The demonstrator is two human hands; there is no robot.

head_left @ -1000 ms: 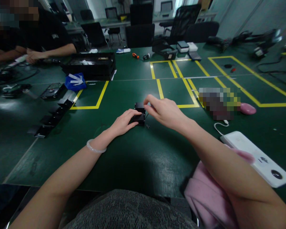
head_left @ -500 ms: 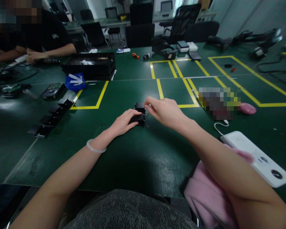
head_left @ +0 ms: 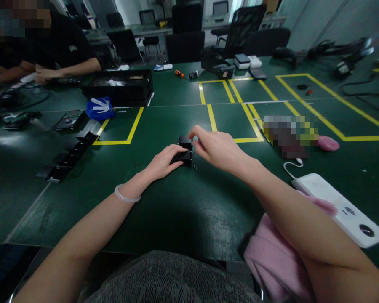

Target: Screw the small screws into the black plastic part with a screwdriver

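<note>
On the green table in front of me sits a small black bracket-like part [head_left: 185, 157] with a raised back section. My left hand [head_left: 166, 162] grips it from the left, thumb along the near side and fingers over the top. At its right edge my right hand [head_left: 216, 147] is closed in a pinch. A thin dark rod-like tool [head_left: 193, 154] shows below those fingers, its tip against the part's right side; its exact kind is too small to tell. A few tiny screws [head_left: 195, 167] lie just right of the part.
Several similar black parts [head_left: 71, 156] stand in a row at left, near a blue pouch [head_left: 100, 108] and a black box [head_left: 120, 90]. A white power bank [head_left: 339, 210] with a cable and a pink cloth [head_left: 274, 256] are at right. A co-worker's arm [head_left: 78, 67] rests far left.
My right hand's fingers have shifted slightly up and turned around the thin tool. My left hand and the black part have stayed in place.
</note>
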